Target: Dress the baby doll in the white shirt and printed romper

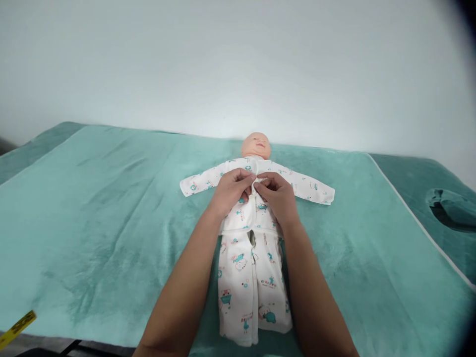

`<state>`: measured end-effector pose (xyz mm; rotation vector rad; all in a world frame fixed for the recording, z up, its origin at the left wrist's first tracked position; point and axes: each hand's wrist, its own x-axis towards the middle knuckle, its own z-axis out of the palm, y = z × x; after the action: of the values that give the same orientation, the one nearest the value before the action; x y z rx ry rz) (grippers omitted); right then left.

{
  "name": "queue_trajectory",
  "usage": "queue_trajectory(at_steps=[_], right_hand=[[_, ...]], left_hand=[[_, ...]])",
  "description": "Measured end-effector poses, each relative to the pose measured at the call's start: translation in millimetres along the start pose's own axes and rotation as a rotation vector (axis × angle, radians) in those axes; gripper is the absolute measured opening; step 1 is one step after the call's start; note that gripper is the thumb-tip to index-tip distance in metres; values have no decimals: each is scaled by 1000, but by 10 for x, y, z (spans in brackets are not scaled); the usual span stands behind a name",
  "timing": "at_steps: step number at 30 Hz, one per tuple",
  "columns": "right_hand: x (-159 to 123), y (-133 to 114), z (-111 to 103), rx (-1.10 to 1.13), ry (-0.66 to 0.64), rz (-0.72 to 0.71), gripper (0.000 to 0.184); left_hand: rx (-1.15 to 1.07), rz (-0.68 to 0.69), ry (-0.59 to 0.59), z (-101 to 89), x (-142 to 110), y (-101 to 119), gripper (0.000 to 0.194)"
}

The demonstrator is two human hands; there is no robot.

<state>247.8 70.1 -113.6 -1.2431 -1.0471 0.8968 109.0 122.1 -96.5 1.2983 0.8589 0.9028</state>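
A baby doll (256, 145) lies on its back in the middle of a teal blanket (111, 208), dressed in a white printed shirt (305, 186) and matching trousers (253, 287). Its sleeves are spread out to both sides. My left hand (231, 190) and my right hand (278, 196) meet at the doll's chest. Each hand pinches one edge of the shirt's front opening, fingers curled together just below the collar. Both of my forearms run up over the doll's legs.
The blanket covers a padded teal table that ends at a pale wall behind the doll. A face hole (451, 210) in the table shows at the right. A yellow strip (17, 328) pokes in at the lower left corner.
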Motion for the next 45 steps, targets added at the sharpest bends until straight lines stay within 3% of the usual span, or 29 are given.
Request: queue_trajectory(at_steps=[13,21,28,31,36,40,45], right_hand=[[5,34,13,-87,14,-37,30],[38,33,6,-74,131,47,24],[-2,-20,58,-228,148,-5,30],[-6,3,65,-300,175,-18,24],[9,20,46,-121,169,73,21],[4,-3,37,-42,163,64,22],[2,7,34,-14,150,52,24]], left_hand=[[5,1,100,47,-7,-5,25],[44,18,111,31,7,-39,20],[241,11,44,47,-32,30,18],[305,25,78,64,-42,31,13],[141,-23,76,57,-26,-2,18],[-35,-12,61,37,-6,-12,21],[-67,5,94,62,2,-39,20]])
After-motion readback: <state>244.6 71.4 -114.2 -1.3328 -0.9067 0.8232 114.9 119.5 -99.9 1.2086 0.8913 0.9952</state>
